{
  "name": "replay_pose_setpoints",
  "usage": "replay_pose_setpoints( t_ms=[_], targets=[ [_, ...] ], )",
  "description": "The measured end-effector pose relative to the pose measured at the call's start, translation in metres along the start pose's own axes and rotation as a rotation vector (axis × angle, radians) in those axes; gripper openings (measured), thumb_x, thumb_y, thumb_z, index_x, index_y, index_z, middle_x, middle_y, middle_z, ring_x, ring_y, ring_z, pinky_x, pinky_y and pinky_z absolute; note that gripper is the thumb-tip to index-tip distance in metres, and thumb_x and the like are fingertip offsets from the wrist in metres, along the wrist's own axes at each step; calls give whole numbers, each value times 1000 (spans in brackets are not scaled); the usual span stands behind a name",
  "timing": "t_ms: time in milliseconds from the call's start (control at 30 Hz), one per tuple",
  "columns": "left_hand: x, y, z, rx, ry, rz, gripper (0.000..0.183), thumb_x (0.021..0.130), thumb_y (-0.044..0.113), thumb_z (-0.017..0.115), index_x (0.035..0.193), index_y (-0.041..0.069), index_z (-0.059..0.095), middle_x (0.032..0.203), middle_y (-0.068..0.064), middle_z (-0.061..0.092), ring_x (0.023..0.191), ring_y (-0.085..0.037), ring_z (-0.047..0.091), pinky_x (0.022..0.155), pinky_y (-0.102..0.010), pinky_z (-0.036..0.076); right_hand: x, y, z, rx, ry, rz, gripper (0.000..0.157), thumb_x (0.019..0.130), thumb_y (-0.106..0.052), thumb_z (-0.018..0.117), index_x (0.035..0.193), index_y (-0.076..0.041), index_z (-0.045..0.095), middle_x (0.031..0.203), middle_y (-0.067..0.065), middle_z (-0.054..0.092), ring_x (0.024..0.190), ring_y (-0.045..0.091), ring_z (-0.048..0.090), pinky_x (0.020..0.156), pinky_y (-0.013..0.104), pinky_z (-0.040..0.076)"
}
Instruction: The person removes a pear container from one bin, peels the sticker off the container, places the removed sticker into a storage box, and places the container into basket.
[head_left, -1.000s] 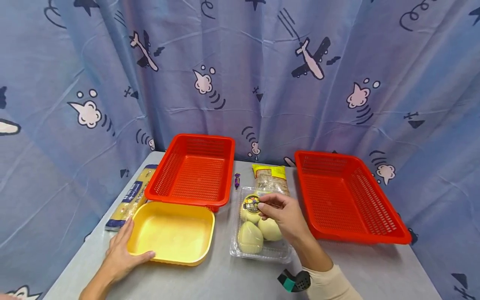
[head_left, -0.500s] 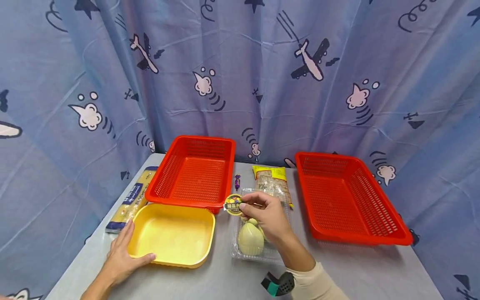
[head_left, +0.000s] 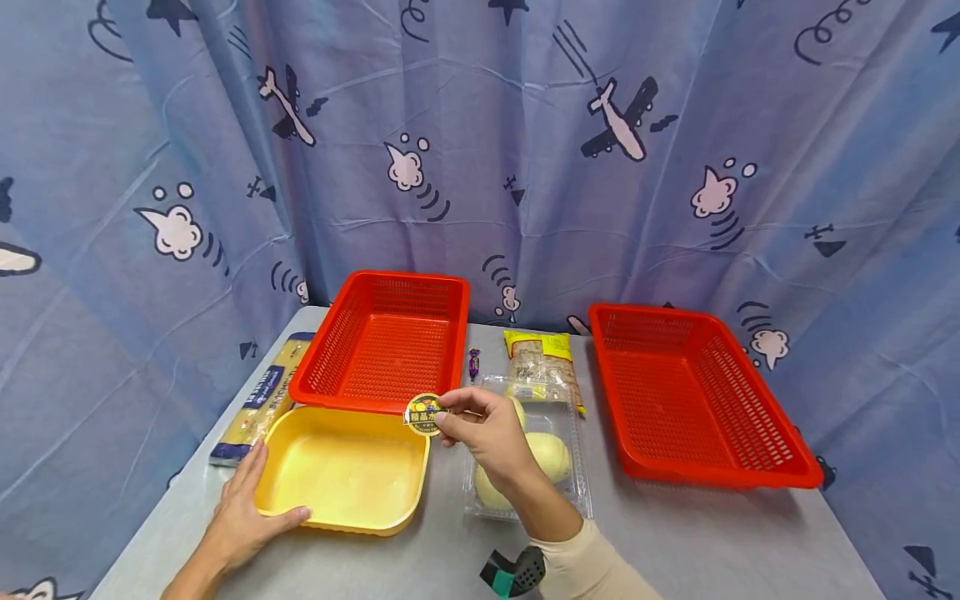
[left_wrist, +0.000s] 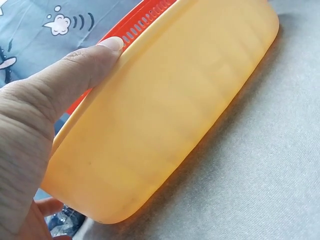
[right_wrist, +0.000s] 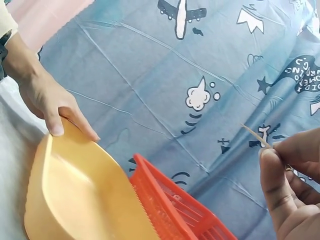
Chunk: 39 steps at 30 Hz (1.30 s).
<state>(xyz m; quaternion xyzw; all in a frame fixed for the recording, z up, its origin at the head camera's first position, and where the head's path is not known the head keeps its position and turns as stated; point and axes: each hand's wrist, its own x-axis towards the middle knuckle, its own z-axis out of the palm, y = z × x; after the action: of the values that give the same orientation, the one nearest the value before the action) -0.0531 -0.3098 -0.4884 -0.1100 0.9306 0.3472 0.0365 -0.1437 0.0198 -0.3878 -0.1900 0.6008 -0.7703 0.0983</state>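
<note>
My right hand [head_left: 487,435] pinches a round black-and-yellow sticker label [head_left: 422,415] between thumb and fingertips. It is over the right rim of a yellow plastic basin [head_left: 345,475]; the right wrist view shows the label [right_wrist: 256,133] edge-on. My left hand [head_left: 238,515] holds the basin's near left corner, thumb along the near rim and fingers down the left side. In the left wrist view, the thumb [left_wrist: 90,65] lies on the rim. Under my right forearm is a clear plastic clamshell box [head_left: 577,492] with pale yellow-green round fruits [head_left: 549,456], partly hidden.
Behind the basin stands a red slotted basket [head_left: 401,350]; a second red basket [head_left: 675,408] is at the right. A long yellow-and-blue noodle pack [head_left: 262,396] lies at the left edge. A purple-wrapped candy [head_left: 474,364] and a yellow-topped bag [head_left: 543,354] lie behind the box.
My right hand has lifted the round label off the clamshell box's lid and carried it left to the basin's edge. My left hand has stayed on the basin.
</note>
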Motion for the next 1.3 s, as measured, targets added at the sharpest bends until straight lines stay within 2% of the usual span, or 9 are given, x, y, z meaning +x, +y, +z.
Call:
replay_pose_setpoints(
  t_ms=[333, 667, 1000, 1300],
  targets=[
    [-1, -1, 0, -15, 13, 24, 124, 73, 50, 80, 152, -1, -1, 157, -24, -3, 133, -57, 8, 97, -75, 12, 8, 18, 24, 14, -24, 39, 23, 82, 12, 67, 103, 17, 59, 77, 10, 58, 63, 14, 61, 61, 26, 54],
    [3, -1, 1, -26, -11, -12, 125, 74, 52, 79, 152, 1, -4, 158, -21, -8, 134, -55, 5, 99, -74, 11, 15, 46, 42, 16, -5, 57, 19, 81, 13, 66, 100, 16, 62, 76, 10, 60, 60, 15, 62, 59, 25, 55],
    [-2, -4, 2, -34, 43, 72, 122, 73, 47, 81, 152, -3, 2, 157, -23, -3, 133, -57, 9, 97, -75, 14, 18, 68, 57, 20, 19, 77, 18, 81, 14, 66, 99, 16, 64, 79, 9, 61, 59, 14, 62, 61, 29, 56],
    [-3, -3, 2, -32, 43, 72, 121, 74, 47, 80, 152, -3, 2, 157, -23, -3, 133, -57, 9, 97, -75, 14, 23, 87, 72, 54, 50, 130, 16, 80, 16, 65, 96, 16, 64, 79, 10, 57, 55, 15, 61, 60, 32, 57]
  ],
)
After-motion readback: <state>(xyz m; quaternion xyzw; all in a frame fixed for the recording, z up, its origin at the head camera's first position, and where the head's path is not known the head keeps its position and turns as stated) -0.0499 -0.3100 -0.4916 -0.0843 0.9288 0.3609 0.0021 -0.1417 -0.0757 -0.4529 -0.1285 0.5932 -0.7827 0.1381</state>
